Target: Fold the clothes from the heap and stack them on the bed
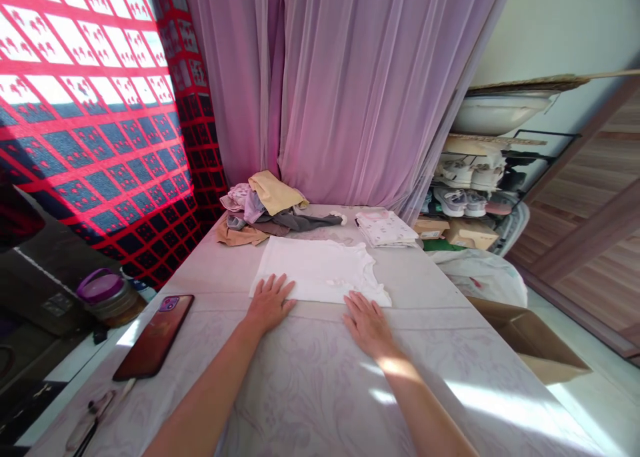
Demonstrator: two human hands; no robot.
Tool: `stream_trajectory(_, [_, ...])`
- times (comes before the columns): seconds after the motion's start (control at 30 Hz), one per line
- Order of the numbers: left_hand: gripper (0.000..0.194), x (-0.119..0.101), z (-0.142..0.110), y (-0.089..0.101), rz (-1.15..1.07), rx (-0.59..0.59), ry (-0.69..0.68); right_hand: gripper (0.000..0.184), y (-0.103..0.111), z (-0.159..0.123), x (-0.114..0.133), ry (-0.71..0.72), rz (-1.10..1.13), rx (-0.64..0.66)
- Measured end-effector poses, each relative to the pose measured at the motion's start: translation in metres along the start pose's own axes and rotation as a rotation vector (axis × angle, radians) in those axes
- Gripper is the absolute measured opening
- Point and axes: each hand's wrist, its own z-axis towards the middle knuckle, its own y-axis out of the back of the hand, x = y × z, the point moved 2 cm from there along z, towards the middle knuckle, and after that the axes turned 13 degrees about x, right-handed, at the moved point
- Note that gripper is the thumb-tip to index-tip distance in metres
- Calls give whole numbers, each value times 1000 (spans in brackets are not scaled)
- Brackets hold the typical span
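**White top (320, 270) lying flat under both hands**

Left hand (270, 304) and right hand (367, 327) rest open and palm down, fingers spread on the near edge of the garment, which lies on the cloth-covered surface (310, 394). Just beyond it sit a heap of crumpled clothes (265, 210) and a folded printed stack (385, 229). A smartphone (154, 337) lies left of the left hand.

A phone (153, 337) lies left of the hands (270, 304) (367, 327) — a clothes pile (260, 210) ahead.
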Motion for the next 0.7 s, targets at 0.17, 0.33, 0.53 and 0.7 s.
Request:
stream_trajectory(0.17, [48, 1, -3, -4, -5, -111, 2, 52, 2, -16, -27, -229, -42, 35])
stream_trajectory(0.33, [51, 3, -5, -3, -5, -160, 129, 51, 1, -20, -32, -254, -33, 25])
stream_trajectory(0.53, [53, 3, -4, 1, -26, -86, 135, 50, 2, -19, -31, -254, -2, -1])
stream_trajectory(0.7, [44, -1, -10, 2, 27, -207, 106, 49, 1, -20, -32, -249, 1, -41])
